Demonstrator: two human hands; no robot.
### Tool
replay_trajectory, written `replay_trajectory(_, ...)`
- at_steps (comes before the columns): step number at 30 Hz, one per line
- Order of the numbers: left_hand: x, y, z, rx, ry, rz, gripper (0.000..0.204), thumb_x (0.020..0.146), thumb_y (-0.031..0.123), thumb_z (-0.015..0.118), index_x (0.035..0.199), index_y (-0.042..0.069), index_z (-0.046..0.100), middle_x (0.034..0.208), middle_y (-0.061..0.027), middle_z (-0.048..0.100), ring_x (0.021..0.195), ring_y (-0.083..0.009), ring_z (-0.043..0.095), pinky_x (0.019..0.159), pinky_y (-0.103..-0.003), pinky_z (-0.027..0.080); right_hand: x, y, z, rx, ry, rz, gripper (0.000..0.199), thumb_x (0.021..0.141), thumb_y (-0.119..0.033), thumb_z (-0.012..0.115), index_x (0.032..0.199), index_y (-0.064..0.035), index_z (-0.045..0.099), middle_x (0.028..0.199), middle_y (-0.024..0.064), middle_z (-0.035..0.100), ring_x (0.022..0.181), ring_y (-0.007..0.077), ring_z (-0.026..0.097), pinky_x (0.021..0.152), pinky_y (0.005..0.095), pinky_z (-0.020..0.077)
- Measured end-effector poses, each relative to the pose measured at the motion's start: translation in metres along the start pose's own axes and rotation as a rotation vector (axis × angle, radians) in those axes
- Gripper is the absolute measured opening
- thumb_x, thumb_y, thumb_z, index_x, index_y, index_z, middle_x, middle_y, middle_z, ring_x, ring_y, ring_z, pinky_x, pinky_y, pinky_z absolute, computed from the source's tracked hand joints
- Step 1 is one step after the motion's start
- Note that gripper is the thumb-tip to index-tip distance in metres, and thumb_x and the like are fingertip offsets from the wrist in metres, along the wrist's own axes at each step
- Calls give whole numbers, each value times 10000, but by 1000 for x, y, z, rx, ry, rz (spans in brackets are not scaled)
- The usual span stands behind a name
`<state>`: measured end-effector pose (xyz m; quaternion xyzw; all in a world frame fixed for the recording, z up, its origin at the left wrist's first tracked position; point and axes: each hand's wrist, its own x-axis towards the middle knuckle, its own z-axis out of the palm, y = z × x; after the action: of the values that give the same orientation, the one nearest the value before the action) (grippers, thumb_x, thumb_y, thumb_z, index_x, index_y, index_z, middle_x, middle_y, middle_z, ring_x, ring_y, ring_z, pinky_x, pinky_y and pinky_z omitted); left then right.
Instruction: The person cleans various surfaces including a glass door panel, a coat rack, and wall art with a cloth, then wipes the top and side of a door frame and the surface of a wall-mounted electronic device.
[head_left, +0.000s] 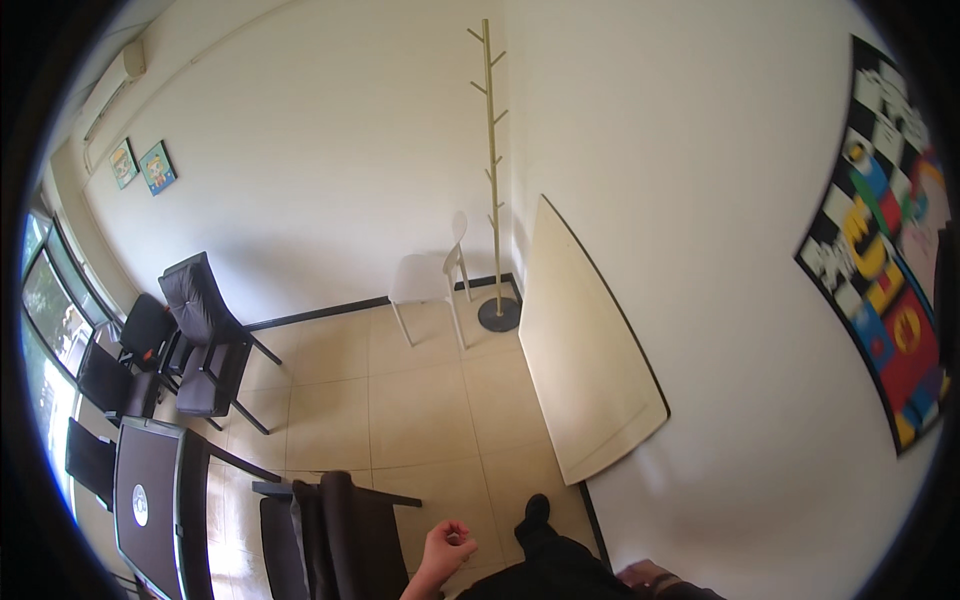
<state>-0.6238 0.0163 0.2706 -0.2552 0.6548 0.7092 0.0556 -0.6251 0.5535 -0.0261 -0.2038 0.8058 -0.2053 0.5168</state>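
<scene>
My left hand (pixel 447 552) hangs in front of my body with its fingers curled in and the thumb near them; I see nothing held in it. Just left of it is the back of a dark padded chair (pixel 368 540), apart from the hand. Low at the right, close to the wall, my right hand (pixel 640 574) shows only in part, with a dark band (pixel 664 580) at its wrist. Its fingers are too blurred and cut off to read. My dark shoe (pixel 536 512) is on the tiled floor between the two hands.
A large pale board (pixel 585 350) leans on the right wall. Beyond it stand a coat rack (pixel 494 180) on a round black base and a white chair (pixel 425 280). Left are a dark table (pixel 150 490) and several dark chairs (pixel 205 340). A colourful poster (pixel 885 245) hangs right.
</scene>
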Motion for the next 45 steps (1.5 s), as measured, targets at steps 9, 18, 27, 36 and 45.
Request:
replay_trajectory(9,165,98,2,-111,52,10,314,773,-66,734,999,23,535,940,-40,559,701,-125,617,545,-246,479,280,-175,-338,-332,452,-188,274,828,-282,593,848,-32,702,833,166,703,740,329,668,718,403,536)
replay_trajectory(18,310,153,-68,45,187,62,328,756,12,796,973,38,552,893,-16,558,628,-83,557,541,-231,460,371,-297,-493,91,782,140,351,883,-334,508,947,-40,688,953,210,698,908,380,676,847,445,540)
replay_trajectory(27,472,248,-151,248,106,178,270,700,-15,699,937,56,592,770,15,516,608,-60,500,561,-232,424,338,-206,-457,-155,184,339,176,783,-214,656,781,-41,689,664,53,651,559,177,591,512,299,467)
replay_trajectory(36,637,405,-121,512,-210,390,269,718,-11,654,973,44,588,781,11,524,614,-84,499,578,-235,427,392,-247,-484,81,6,374,293,877,-340,623,881,-52,677,581,23,575,495,139,536,455,296,424)
replay_trajectory(45,739,594,-47,-888,-887,104,532,697,-151,519,1132,126,389,996,-36,384,888,-141,448,473,-220,447,533,-227,-601,267,311,274,332,863,-387,571,937,-93,705,874,142,703,694,278,688,666,354,568)
